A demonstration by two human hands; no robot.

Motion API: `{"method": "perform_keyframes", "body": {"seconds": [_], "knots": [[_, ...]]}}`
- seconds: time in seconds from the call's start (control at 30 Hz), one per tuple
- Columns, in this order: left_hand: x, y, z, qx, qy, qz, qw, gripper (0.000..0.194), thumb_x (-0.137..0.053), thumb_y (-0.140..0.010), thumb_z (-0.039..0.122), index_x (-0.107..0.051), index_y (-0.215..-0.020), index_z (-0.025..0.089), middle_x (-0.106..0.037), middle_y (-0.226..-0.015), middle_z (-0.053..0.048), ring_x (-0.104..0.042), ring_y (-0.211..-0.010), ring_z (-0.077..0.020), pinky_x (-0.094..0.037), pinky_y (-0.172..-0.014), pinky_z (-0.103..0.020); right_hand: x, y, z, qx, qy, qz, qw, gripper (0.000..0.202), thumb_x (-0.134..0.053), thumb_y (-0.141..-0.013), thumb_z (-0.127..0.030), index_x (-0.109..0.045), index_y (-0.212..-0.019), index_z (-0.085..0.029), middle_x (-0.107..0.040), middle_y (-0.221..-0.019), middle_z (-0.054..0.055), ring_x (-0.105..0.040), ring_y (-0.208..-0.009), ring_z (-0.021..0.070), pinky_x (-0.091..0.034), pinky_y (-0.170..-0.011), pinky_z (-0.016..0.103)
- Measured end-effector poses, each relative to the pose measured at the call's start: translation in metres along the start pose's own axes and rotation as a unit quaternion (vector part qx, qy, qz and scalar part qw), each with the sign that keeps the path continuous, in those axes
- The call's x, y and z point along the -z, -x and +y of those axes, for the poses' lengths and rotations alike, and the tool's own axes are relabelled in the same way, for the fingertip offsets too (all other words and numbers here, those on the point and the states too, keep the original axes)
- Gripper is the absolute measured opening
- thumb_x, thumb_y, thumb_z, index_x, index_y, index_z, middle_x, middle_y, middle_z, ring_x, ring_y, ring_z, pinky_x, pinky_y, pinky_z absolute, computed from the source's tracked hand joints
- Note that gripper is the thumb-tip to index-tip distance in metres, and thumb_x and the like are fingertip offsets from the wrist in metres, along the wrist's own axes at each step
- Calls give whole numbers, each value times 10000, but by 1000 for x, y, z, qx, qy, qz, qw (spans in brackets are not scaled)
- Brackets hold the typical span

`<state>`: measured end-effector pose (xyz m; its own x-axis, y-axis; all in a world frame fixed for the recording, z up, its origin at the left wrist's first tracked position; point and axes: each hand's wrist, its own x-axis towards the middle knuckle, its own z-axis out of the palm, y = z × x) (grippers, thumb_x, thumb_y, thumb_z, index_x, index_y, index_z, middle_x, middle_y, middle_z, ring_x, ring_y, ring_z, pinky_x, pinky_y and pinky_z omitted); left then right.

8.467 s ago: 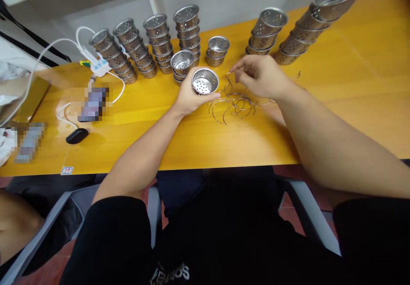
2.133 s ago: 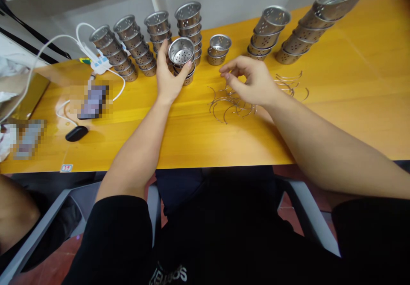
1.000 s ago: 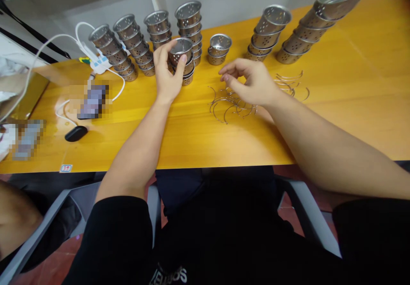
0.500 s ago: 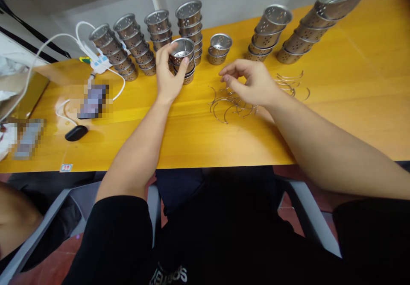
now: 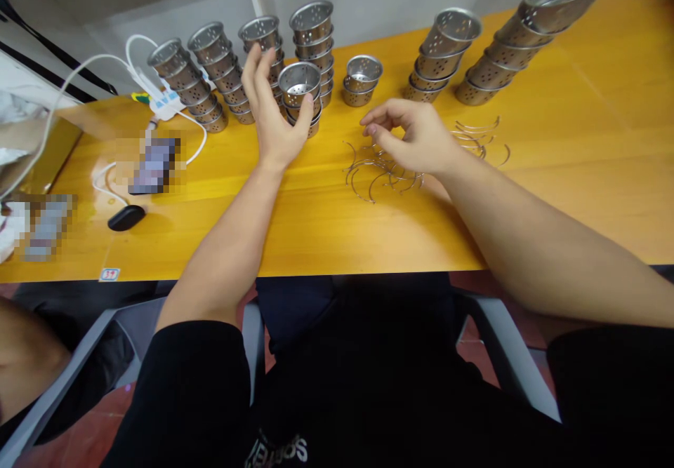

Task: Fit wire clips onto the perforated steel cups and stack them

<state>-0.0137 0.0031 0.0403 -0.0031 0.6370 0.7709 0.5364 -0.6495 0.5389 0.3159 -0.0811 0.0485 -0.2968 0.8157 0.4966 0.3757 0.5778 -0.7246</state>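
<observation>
My left hand (image 5: 276, 121) is spread beside a short stack of perforated metal cups (image 5: 299, 88), its thumb at the cups' right side and its fingers lifted off to the left. Above a loose pile of thin curved wires (image 5: 387, 170) hovers my right hand (image 5: 408, 131), thumb and fingertips pinched together; whether a wire is between them is too small to tell. A low stack of cups (image 5: 361, 78) stands between the two hands, farther back. More curved wires (image 5: 477, 138) lie behind my right wrist.
Tall cup stacks (image 5: 182, 82) line the back left, others (image 5: 445, 50) the back right. A phone (image 5: 154, 166), white cables, a power strip (image 5: 167, 105) and a black oval object (image 5: 126, 217) lie on the left. Another person's bare limb (image 5: 29, 363) shows at lower left.
My left hand's fingers have opened and lifted away from the cup's rim toward the left. My right hand has stayed in nearly the same place.
</observation>
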Motion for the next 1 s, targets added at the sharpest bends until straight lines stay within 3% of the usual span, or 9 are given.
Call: {"method": "perform_keyframes", "body": {"seconds": [0.1,0.17,0.3,0.4,0.6,0.7,0.8,0.9,1.0], "knots": [[6,8,43,-76,4,-13,997,770,-872,-1111,769,-547,-1756,503,-447,-2080,-49,-259,-2085,-342,-281,-1758,-606,-1,-1,4,2,8,0,1000,277,-979,-1037,-667,-931,-1161,-424,-955,-1109,63,-891,-979,415,-817,-1000,711],[4,19,70,-97,27,-75,992,578,-840,-1150,683,-661,-1650,456,-568,-1991,-62,-453,-2005,-389,-408,-1696,-683,-1,-2,8,6,13,4,1000,275,-979,-1042,-663,-933,-1162,-420,-951,-1088,61,-886,-952,414,-817,-994,718],[-8,44,101,-64,62,-295,951,128,-748,-1207,408,-816,-1304,356,-889,-1402,-76,-912,-1325,-330,-759,-1306,-639,-2,-3,19,4,26,26,999,318,-950,-1078,-708,-925,-1169,-405,-945,-1078,62,-882,-929,414,-817,-963,704],[-18,53,97,-43,95,-355,929,61,-814,-1142,271,-840,-1188,303,-907,-1265,-76,-892,-1062,-264,-780,-1110,-521,-2,-4,27,-5,36,65,997,369,-937,-1091,-781,-884,-1186,-429,-937,-1116,60,-854,-987,395,-795,-961,652],[-26,55,70,17,129,-335,933,94,-840,-1122,198,-838,-1195,257,-911,-1287,-87,-857,-1041,-217,-713,-992,-403,-4,-23,61,-17,38,85,996,562,-963,-1097,-870,-817,-1430,-441,-829,-1333,103,-734,-1308,394,-653,-1307,656],[-27,56,65,31,146,-321,935,116,-850,-1125,185,-831,-1220,249,-904,-1327,-89,-857,-1041,-207,-702,-955,-380,-8,-47,87,-16,65,73,995,680,-1143,-1013,-567,-810,-1528,-273,-690,-1615,206,-709,-1460,422,-527,-1474,662],[-26,56,66,28,147,-323,934,102,-854,-1127,164,-834,-1184,246,-906,-1271,-83,-860,-1042,-211,-705,-962,-383,-14,-73,101,-43,68,86,993,681,-1242,-931,-251,-790,-1441,-259,-640,-1624,177,-610,-1582,407,-411,-1561,624],[-25,56,67,32,145,-337,930,113,-851,-1130,142,-836,-1172,246,-918,-1242,-76,-864,-1045,-210,-718,-1009,-390,-18,-97,96,-90,72,91,989,546,-1181,-940,-11,-765,-1186,-264,-620,-1334,91,-585,-1460,341,-429,-1519,546],[-24,57,67,30,156,-342,926,125,-852,-1127,120,-846,-1172,236,-925,-1230,-73,-868,-1046,-201,-720,-1023,-377,-17,-111,77,-157,128,36,979,517,-1041,-1087,24,-652,-992,-302,-503,-1044,17,-582,-1306,305,-497,-1401,495]]}}
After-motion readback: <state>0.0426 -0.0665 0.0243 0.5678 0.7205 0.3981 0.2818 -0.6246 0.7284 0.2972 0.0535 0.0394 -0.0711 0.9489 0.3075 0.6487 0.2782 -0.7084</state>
